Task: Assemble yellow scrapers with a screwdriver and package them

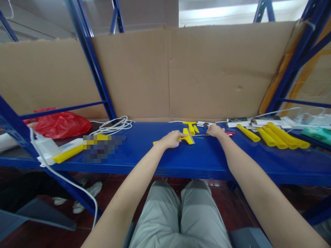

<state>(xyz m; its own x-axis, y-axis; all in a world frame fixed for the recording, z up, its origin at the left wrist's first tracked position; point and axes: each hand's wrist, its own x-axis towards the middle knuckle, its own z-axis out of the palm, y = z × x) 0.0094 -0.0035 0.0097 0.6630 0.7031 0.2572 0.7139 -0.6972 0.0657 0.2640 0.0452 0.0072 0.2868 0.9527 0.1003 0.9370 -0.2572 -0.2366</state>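
The left hand [170,139] curls round the yellow scraper [190,136] mid-way along the blue table [139,141]; the right hand [215,131], fingers bunched, sits at a red-handled tool [230,133], its hold unclear. Work on the scraper's head seems in hand, calling next for steady alignment.

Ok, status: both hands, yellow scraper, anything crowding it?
Left hand holding yellow scraper. Right hand at red-handled tool, grip unclear. Yellow T-shaped piece close behind scraper.

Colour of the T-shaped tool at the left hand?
Yellow; the T-shaped tool shows best in the head view.
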